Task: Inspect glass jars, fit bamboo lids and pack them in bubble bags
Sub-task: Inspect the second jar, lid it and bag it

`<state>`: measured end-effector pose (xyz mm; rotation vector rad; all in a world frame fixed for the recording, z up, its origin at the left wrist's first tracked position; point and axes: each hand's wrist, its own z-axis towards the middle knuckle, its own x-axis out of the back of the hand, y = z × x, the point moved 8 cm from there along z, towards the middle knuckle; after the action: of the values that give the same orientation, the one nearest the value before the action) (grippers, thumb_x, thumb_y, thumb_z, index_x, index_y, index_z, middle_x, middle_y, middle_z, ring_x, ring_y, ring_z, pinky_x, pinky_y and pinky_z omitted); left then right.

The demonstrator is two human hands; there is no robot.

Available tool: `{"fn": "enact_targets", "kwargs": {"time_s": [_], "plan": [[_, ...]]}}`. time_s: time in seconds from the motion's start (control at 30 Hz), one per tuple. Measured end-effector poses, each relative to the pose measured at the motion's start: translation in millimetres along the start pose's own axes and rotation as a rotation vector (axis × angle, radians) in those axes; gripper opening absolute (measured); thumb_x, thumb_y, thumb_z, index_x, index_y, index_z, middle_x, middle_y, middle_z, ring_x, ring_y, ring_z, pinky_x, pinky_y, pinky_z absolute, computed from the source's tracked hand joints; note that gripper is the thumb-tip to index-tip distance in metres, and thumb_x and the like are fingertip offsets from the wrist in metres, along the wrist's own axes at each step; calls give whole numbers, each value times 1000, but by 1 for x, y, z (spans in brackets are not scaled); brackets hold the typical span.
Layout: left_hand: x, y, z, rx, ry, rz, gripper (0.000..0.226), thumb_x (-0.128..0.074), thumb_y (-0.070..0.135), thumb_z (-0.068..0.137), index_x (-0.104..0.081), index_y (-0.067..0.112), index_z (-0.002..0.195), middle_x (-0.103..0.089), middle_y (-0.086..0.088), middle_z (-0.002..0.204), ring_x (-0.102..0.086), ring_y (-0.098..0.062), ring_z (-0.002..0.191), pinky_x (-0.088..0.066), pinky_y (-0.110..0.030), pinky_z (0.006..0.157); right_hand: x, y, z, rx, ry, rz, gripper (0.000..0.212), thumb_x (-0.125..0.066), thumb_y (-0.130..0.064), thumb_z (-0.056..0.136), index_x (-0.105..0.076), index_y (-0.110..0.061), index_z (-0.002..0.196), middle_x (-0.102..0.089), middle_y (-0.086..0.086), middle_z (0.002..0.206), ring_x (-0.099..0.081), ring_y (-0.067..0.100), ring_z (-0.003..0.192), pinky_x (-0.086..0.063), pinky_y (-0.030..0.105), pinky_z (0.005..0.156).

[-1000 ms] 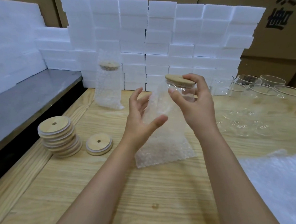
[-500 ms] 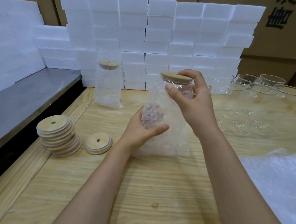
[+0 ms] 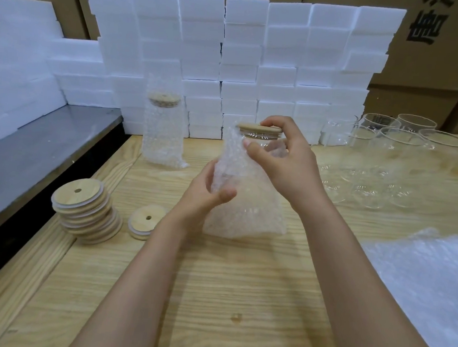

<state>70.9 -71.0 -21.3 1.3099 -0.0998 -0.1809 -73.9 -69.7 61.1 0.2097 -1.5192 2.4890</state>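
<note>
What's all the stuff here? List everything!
Lidded jar: one, clear with bamboo lid, mid-table, partly bagged.
Bubble bag: one, clear, around that jar.
Packed jar: one, clear, standing behind.
Bamboo lid stack: one, tan, left.
Loose bamboo lid: count unclear, tan, beside stack.
Empty glass jars: several, clear, right back.
Foam blocks: many, white, back.
Cardboard boxes: several, brown, behind foam.
Bubble bag pile: one, clear, right front.
Table: one, pale wood.
Left hand: grips bubble bag.
Right hand: holds lidded jar's top.

You had a wall of foam blocks (image 3: 241,52) stacked at twelve o'clock, with cartons (image 3: 434,52) behind it toward one. More foam slabs (image 3: 12,71) stood at ten. A grey shelf (image 3: 34,154) ran at nine, beside your wooden table (image 3: 227,295).
</note>
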Motion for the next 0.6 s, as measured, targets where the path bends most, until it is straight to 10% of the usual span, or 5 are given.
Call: {"fn": "enact_targets", "kwargs": {"time_s": [0.27,0.43,0.6], "plan": [[-10,-13,-6,85,-57,55,64,-80,16,61,-57,8,121,-74,2,104,-69,-13,100,-52,-17,77,1,0,0,9,-3,-36,31,-74,-46,75,-54,-41,98,-56,-16,78,-56,11,76,-44,15,63],[-12,-13,-4,74,24,16,83,-79,35,53,-55,-3,123,-70,-13,109,-67,-25,104,-55,-33,87,-2,4,1,-2,-50,-85,31,-69,-53,77,-52,-43,102,-59,-8,81,-57,12,75,-42,15,58],[-11,-17,-3,113,54,-28,88,-77,39,53,-53,-2,127,-67,-20,113,-65,-33,108,-51,-42,94,4,11,6,-117,-183,82,42,-36,-60,95,-40,-46,135,-49,-22,123,-51,8,114,-41,27,93]]}}
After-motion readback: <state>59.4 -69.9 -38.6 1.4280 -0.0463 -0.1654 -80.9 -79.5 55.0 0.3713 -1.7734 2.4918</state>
